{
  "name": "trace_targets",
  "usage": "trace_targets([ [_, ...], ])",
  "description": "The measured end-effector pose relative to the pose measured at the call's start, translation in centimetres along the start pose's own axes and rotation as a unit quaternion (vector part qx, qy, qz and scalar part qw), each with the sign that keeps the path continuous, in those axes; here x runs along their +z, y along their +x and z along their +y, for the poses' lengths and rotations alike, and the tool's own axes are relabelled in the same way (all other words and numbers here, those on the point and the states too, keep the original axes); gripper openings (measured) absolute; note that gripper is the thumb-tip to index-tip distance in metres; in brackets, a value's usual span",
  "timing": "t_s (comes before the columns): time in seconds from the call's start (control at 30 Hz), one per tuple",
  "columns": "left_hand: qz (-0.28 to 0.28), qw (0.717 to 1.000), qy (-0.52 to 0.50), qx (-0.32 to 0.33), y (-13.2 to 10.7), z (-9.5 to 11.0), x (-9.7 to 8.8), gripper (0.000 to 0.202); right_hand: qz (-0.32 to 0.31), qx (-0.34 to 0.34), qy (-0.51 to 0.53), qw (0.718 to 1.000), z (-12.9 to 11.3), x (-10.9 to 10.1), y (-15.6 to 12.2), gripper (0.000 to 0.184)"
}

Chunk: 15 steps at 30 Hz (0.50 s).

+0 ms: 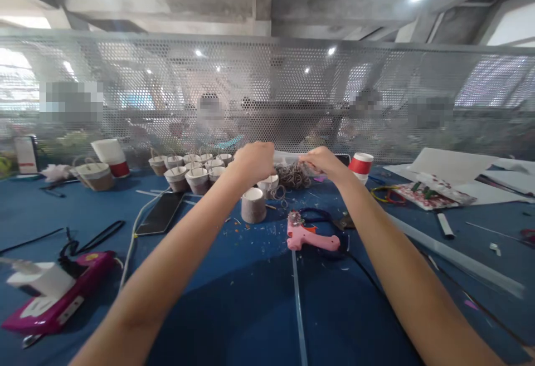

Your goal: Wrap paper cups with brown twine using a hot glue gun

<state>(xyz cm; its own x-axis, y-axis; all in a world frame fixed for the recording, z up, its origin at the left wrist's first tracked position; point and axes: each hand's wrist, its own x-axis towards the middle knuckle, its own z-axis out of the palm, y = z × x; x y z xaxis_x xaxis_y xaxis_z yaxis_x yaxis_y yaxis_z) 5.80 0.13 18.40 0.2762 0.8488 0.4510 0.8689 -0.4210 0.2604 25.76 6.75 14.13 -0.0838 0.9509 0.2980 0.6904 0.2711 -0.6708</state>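
Note:
Both my arms reach forward over the table. My left hand (256, 161) is closed, its fingers curled and mostly hidden, above the small wrapped cups. My right hand (321, 161) is closed in a pinch; I cannot make out what is in it. Between and below the hands lies a tangled heap of grey-brown twine (295, 176), with a translucent plastic piece (287, 156) behind it. A twine-wrapped cup (253, 205) stands upside down nearer me, with another white cup (268, 183) behind it. A pink glue gun (311, 239) lies in front, a long clear glue stick (297, 305) in it.
Several small cups with handles (197, 179) stand at left, near a black phone (161, 214). A magenta power strip (62, 293) sits front left. Red-and-white paper cups (361, 164), white paper sheets (453, 165) and a clear strip (455, 254) are at right. A perforated screen (267, 93) closes the back.

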Motion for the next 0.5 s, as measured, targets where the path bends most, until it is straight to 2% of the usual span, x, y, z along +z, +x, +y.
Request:
trace_targets([
  [0.07, -0.029, 0.999, -0.028, 0.003, 1.1, 0.7, 0.6, 0.034, -0.007, 0.012, 0.064, 0.998, -0.9, -0.4, -0.5, 0.026],
  [0.17, -0.026, 0.993, -0.115, 0.028, 2.1, 1.2, 2.8, 0.045, -0.018, 0.029, 0.139, 0.990, -1.9, -1.1, -1.0, 0.023],
  [0.27, -0.016, 0.975, -0.221, 0.009, 2.6, 1.2, 5.3, 0.059, -0.069, 0.031, 0.211, 0.975, -2.7, -1.6, -1.5, 0.028],
  [0.3, -0.013, 0.964, -0.263, 0.021, 2.8, 1.2, 6.0, 0.055, -0.092, 0.025, 0.236, 0.967, -3.0, -1.8, -1.7, 0.029],
  [0.37, -0.035, 0.933, -0.357, 0.037, 3.1, 0.9, 6.8, 0.033, -0.125, -0.001, 0.273, 0.954, -3.7, -2.2, -2.2, 0.029],
  [0.43, -0.073, 0.896, -0.436, 0.046, 3.4, 0.6, 6.8, 0.015, -0.130, -0.030, 0.278, 0.951, -4.4, -2.7, -2.8, 0.026],
  [0.5, -0.095, 0.875, -0.473, 0.050, 3.5, 0.2, 6.1, 0.007, -0.107, -0.046, 0.263, 0.958, -4.8, -3.2, -3.2, 0.026],
])
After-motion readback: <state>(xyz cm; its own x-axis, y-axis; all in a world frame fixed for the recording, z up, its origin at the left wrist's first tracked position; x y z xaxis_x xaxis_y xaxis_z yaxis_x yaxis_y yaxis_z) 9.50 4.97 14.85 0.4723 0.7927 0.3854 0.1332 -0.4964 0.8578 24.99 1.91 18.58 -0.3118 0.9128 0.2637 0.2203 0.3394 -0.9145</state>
